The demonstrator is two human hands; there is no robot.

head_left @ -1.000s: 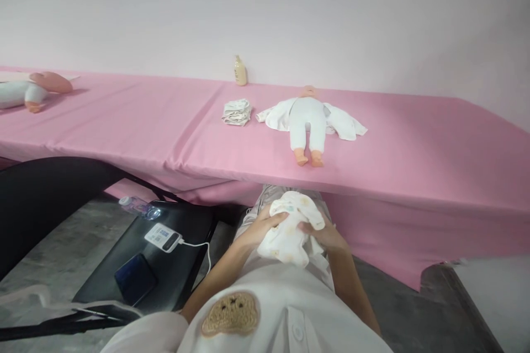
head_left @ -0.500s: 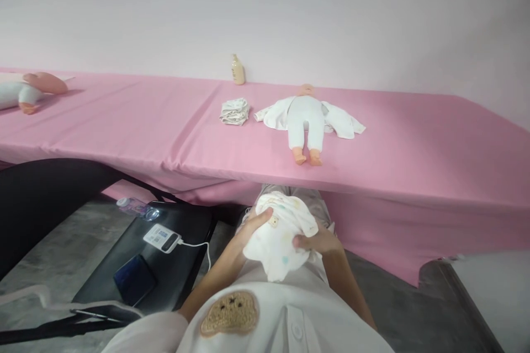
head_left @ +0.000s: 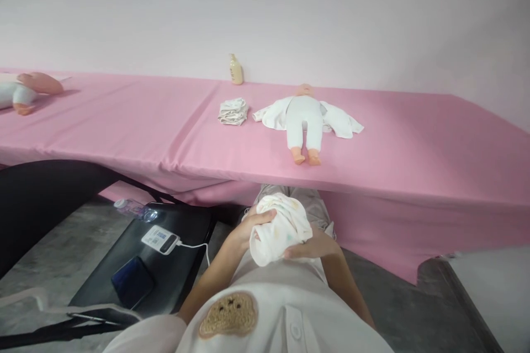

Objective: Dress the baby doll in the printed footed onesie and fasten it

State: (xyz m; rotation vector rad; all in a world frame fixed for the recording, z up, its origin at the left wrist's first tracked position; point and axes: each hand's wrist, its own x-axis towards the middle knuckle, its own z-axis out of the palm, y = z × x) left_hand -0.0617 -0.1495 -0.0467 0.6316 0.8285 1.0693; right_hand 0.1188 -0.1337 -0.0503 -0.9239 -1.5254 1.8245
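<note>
A white baby garment [head_left: 285,226] with small pale prints is bunched up over my lap, between both hands. My left hand [head_left: 250,229] grips its left side, thumb lying over the top. From the right, my right hand [head_left: 312,245] holds the lower edge, with the thumb in front and the other fingers hidden beneath the cloth. A rounded fold hangs at the lower left of the garment. Beyond my hands, a baby doll [head_left: 305,121] in white leggings lies on its back on a spread white baby top [head_left: 343,121], feet toward me.
A pink-covered table [head_left: 414,149] runs along the wall. On it are folded cloths [head_left: 233,112], a pump bottle [head_left: 236,70] and another doll [head_left: 25,94]. A black chair [head_left: 182,265] at my left carries a plastic bottle [head_left: 136,209], a power bank [head_left: 160,239] and a dark phone [head_left: 132,282].
The garment has been gathered into a tighter bundle, and its hanging lower part has been drawn up. My right hand has shifted slightly left; the doll and table items stay put.
</note>
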